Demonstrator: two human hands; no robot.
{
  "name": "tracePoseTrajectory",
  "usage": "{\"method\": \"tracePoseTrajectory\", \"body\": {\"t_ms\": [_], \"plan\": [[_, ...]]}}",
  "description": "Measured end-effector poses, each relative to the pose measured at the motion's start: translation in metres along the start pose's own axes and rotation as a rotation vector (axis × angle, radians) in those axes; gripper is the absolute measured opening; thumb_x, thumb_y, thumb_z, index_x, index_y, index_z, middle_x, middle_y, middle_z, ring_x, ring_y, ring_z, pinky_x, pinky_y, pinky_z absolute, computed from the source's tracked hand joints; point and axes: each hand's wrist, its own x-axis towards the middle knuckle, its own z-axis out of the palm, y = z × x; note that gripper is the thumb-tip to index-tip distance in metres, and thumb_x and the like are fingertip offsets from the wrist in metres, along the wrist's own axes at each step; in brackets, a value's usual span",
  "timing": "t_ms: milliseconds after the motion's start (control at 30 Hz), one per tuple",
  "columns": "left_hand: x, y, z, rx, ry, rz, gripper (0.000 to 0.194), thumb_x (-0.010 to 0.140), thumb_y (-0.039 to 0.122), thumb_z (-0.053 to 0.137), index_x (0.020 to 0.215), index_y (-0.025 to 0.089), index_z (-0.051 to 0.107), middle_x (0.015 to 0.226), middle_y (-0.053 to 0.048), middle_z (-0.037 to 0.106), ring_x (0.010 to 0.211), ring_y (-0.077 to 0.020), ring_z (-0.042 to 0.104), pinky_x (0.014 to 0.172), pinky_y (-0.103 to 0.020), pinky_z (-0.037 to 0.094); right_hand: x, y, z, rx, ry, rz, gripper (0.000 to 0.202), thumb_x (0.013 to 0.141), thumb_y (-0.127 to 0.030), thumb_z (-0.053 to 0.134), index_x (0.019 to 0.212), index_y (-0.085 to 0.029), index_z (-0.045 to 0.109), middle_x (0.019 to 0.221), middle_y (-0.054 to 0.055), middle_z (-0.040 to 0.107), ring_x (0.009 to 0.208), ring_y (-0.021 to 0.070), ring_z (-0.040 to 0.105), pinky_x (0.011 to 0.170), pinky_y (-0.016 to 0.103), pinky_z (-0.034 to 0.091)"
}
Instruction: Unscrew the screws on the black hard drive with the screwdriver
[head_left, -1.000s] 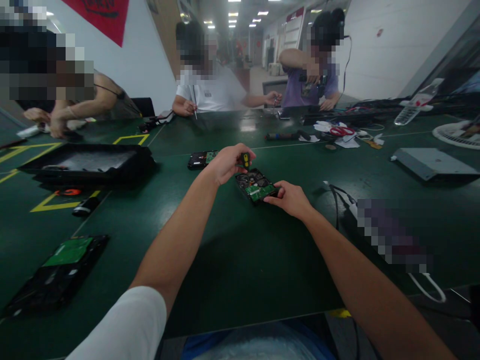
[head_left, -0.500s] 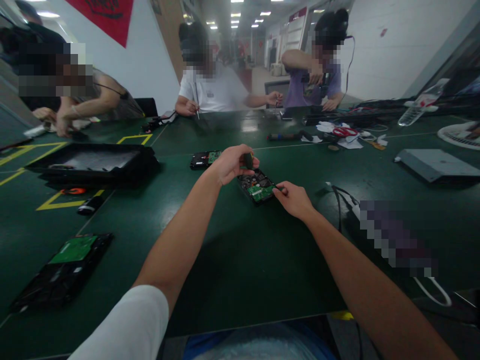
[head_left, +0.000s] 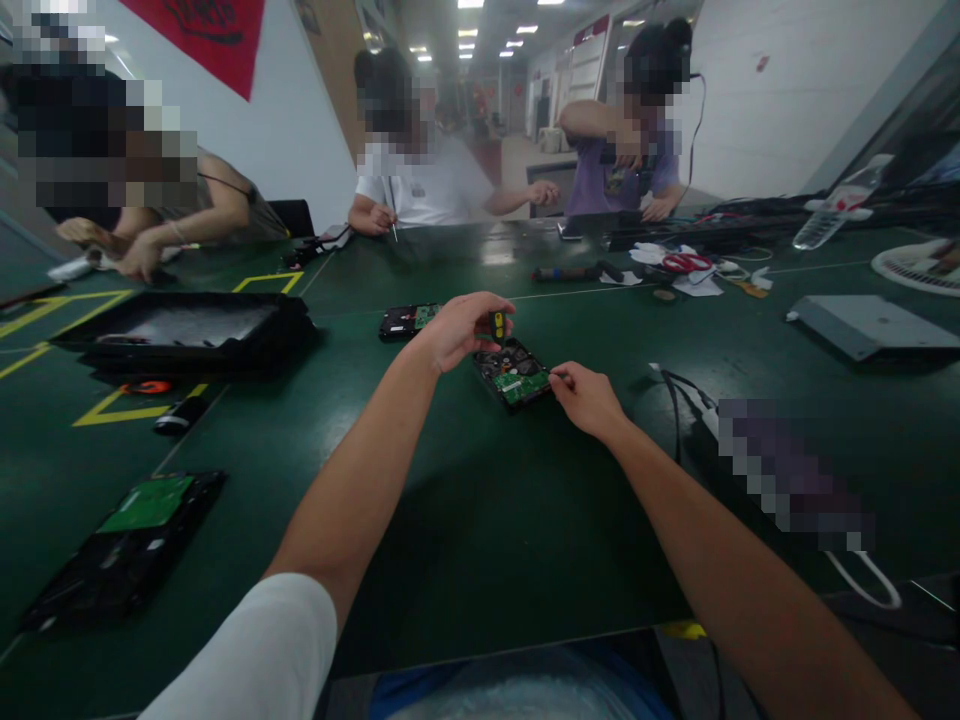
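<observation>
My left hand (head_left: 469, 330) is closed around a small black-and-yellow handle-like tool (head_left: 498, 326), held over the far end of an open-faced hard drive (head_left: 514, 375). The tool's lower end cannot be made out. A green circuit board shows on the near part of the drive, which lies on the dark green table (head_left: 510, 540). With thumb and fingers pinched, my right hand (head_left: 589, 397) grips the drive's right corner. Just behind my left wrist lies a second hard drive (head_left: 397, 322), partly covered by the hand.
Left are a large drive-like unit with a green board (head_left: 127, 545), a black tray (head_left: 187, 330) and a dark cylinder (head_left: 180, 414). Right are a cable (head_left: 679, 410), a grey box (head_left: 874, 325), a plastic bottle (head_left: 836, 215) and red scissors (head_left: 686, 262). Several people sit across the table.
The tool in my left hand has turned slightly, so its yellow marks show more. My right hand has shifted very little at the drive's corner.
</observation>
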Motion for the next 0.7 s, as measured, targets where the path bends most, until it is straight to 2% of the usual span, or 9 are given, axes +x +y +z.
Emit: {"method": "tracePoseTrajectory", "body": {"t_ms": [233, 500, 700], "plan": [[0.001, -0.0013, 0.0001, -0.089, -0.005, -0.025, 0.02, 0.082, 0.035, 0.062, 0.089, 0.017, 0.061, 0.083, -0.009, 0.071, 0.079, -0.0205, 0.07, 0.061, -0.028, 0.054, -0.0002, -0.003, -0.0018, -0.001, 0.006, 0.017, 0.018, 0.1, -0.035, 0.058, 0.108, -0.023, 0.068, 0.088, 0.003, 0.075, 0.076, 0.0182, 0.066, 0.065, 0.03, 0.044], [-0.0025, 0.0031, 0.0015, 0.013, 0.053, 0.011, 0.019, 0.077, 0.033, 0.064, 0.081, 0.015, 0.069, 0.086, -0.009, 0.068, 0.078, -0.0172, 0.063, 0.059, -0.025, 0.051, 0.0007, 0.0014, 0.002, 0.031, 0.076, 0.068, 0.013, 0.096, -0.034, 0.061, 0.093, -0.022, 0.065, 0.086, 0.003, 0.073, 0.073, 0.0172, 0.064, 0.063, 0.029, 0.042], [-0.0037, 0.0011, -0.0001, -0.004, -0.054, 0.018, 0.023, 0.081, 0.036, 0.065, 0.09, 0.015, 0.07, 0.084, -0.008, 0.067, 0.08, -0.0184, 0.065, 0.06, -0.026, 0.053, 0.0017, 0.0034, 0.0026, 0.033, 0.075, 0.054, 0.011, 0.096, -0.032, 0.059, 0.094, -0.023, 0.065, 0.084, 0.002, 0.072, 0.072, 0.0169, 0.063, 0.063, 0.029, 0.041]]}}
